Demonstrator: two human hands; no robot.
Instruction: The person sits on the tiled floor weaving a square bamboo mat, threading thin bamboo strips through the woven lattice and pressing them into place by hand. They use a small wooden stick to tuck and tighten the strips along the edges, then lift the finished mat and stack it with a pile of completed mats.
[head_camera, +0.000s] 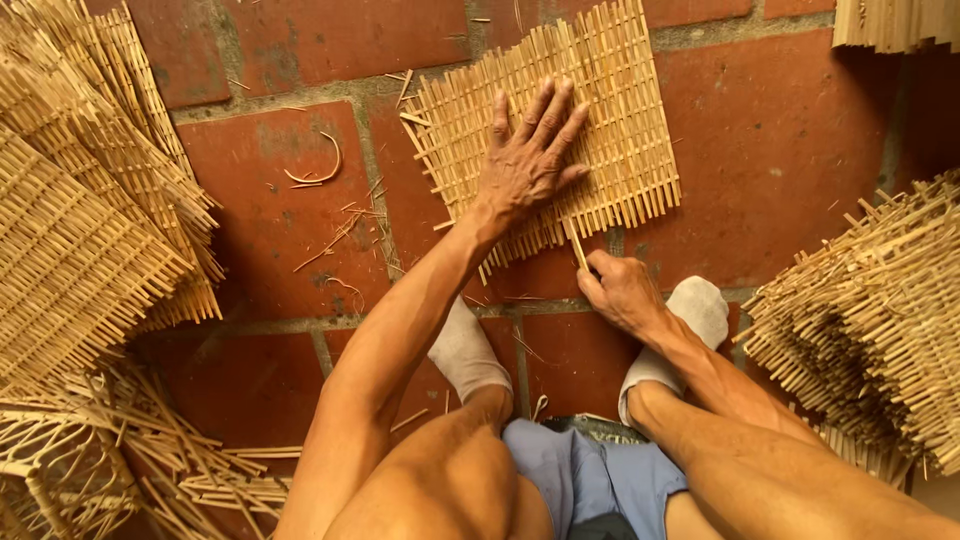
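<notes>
A flat woven bamboo lattice panel (620, 110) lies on the red brick floor in front of me. My left hand (525, 160) presses flat on its middle, fingers spread. At the panel's near edge my right hand (615, 290) pinches a thin bamboo stick (577, 245), whose far end pokes into the weave. My two feet in white socks (470, 350) rest on the floor just below the panel.
Stacks of similar woven bamboo panels stand at the left (80, 200) and right (870, 320). Another pile shows at the top right corner (895, 22). Loose bamboo sticks (200, 460) and shavings (320, 170) are scattered over the red floor tiles (780, 150).
</notes>
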